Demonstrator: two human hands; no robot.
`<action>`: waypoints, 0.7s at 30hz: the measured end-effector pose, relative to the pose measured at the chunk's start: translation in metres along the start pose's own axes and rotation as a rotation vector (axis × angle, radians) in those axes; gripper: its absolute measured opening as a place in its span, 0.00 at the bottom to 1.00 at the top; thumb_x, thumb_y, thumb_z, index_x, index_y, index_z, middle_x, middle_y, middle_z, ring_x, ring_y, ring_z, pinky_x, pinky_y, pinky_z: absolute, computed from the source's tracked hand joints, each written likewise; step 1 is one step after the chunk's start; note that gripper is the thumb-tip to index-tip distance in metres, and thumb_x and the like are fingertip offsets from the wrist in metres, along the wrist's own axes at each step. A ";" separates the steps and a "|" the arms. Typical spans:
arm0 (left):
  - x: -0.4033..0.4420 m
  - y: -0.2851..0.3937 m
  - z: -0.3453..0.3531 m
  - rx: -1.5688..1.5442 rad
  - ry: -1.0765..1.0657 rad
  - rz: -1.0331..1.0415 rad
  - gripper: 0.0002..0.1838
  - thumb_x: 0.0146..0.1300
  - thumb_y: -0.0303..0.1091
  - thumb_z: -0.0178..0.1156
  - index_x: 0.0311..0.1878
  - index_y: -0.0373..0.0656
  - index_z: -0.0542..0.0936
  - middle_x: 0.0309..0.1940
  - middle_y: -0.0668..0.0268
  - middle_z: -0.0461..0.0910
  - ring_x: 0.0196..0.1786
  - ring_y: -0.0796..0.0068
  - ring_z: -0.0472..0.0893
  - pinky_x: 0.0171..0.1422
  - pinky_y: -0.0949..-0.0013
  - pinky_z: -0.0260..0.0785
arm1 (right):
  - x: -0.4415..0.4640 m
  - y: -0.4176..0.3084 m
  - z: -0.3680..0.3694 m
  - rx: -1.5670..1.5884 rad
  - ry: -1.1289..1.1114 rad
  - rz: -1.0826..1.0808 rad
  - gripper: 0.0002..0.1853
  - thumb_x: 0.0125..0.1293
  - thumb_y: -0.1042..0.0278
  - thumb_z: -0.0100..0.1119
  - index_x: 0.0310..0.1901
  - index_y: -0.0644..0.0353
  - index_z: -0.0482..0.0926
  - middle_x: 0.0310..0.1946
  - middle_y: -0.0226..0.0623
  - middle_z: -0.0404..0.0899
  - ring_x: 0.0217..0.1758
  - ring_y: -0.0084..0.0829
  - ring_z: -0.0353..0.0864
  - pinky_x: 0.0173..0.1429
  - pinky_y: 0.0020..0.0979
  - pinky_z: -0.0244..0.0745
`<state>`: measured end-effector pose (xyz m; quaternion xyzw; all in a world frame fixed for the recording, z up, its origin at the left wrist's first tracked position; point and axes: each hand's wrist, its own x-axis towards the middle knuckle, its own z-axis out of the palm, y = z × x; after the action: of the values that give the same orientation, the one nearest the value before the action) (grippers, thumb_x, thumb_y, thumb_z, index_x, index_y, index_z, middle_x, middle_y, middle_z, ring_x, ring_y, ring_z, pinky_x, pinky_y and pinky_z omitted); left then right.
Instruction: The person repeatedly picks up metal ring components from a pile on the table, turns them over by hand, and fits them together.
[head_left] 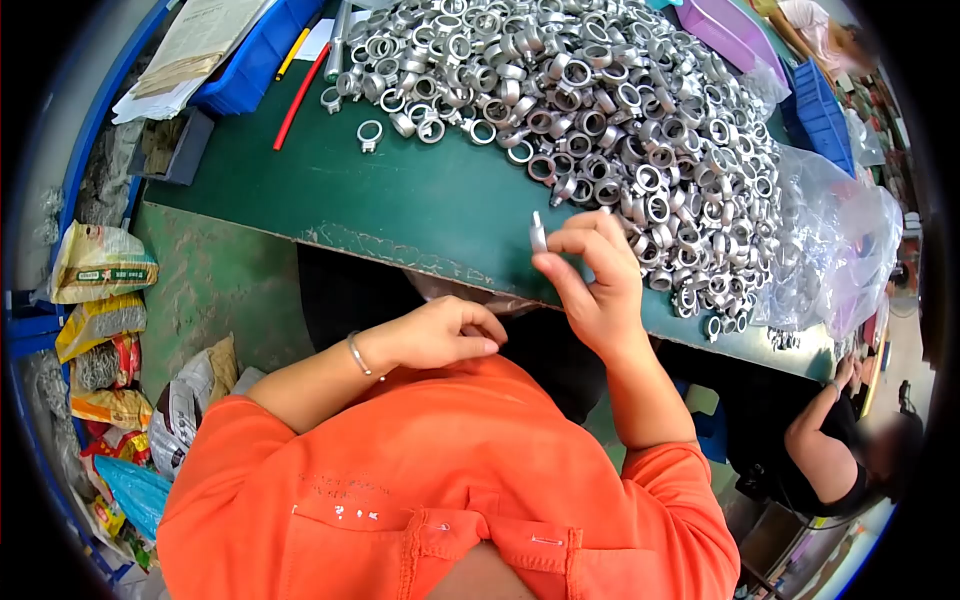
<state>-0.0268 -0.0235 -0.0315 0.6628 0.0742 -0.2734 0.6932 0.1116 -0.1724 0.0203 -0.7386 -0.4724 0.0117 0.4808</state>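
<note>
- Fingers, right hand (604, 285): thumb and forefinger pinching a small, silvery, narrow-tipped metal piece (538, 234); remaining fingers bent inward, apparently to keep the tip unobstructed.
- Fingers, left hand (445, 332): loosely curled before the orange shirt (470, 430), near the table edge; palm hidden, so whether anything is held cannot be told.
- Table, green-topped (250, 185), worn along its edge; bare area at left, probably spared as working room.
- Heap of silvery metal rings with short stubs (560, 95), loose, spread from the far side to the right; presumably kept within reach.
- Bag, clear crumpled plastic (840, 235), beside the heap at right.
- Bin, blue plastic (255, 75), far left corner, papers against it, seemingly out of the way.
- Rod, thin, red (301, 100), lying near the bin.
- Ring, single, silvery (369, 146), apart from the heap.
- Metal piece: upright at the fingertips, left of the heap; table contact unclear.
</note>
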 end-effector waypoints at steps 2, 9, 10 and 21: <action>-0.013 0.022 0.000 -0.170 0.003 0.161 0.07 0.61 0.27 0.59 0.40 0.35 0.78 0.32 0.66 0.80 0.32 0.81 0.78 0.38 0.78 0.71 | -0.008 -0.002 0.003 0.213 -0.052 0.038 0.08 0.49 0.77 0.67 0.31 0.61 0.77 0.32 0.36 0.74 0.36 0.34 0.72 0.39 0.29 0.68; -0.012 0.049 0.001 -0.514 0.347 0.470 0.06 0.59 0.24 0.61 0.39 0.34 0.76 0.33 0.66 0.79 0.32 0.85 0.77 0.36 0.82 0.71 | -0.019 -0.011 0.016 0.210 -0.010 -0.116 0.11 0.47 0.84 0.66 0.34 0.63 0.77 0.39 0.41 0.74 0.37 0.32 0.77 0.38 0.27 0.75; -0.010 0.046 0.002 -0.458 0.375 0.515 0.06 0.58 0.21 0.60 0.38 0.33 0.76 0.35 0.65 0.77 0.35 0.82 0.77 0.39 0.80 0.72 | -0.020 -0.010 0.017 0.210 -0.014 -0.112 0.11 0.47 0.84 0.66 0.34 0.63 0.77 0.39 0.41 0.74 0.37 0.32 0.77 0.38 0.27 0.75; -0.009 0.035 0.007 -0.150 0.608 0.626 0.05 0.55 0.20 0.62 0.36 0.34 0.80 0.33 0.68 0.76 0.32 0.87 0.76 0.35 0.83 0.71 | -0.027 -0.008 0.020 0.158 0.137 -0.150 0.14 0.44 0.88 0.64 0.31 0.62 0.72 0.37 0.43 0.76 0.34 0.34 0.77 0.34 0.27 0.74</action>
<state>-0.0192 -0.0290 0.0044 0.6515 0.0902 0.1631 0.7354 0.0822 -0.1770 0.0037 -0.6602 -0.4897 -0.0377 0.5683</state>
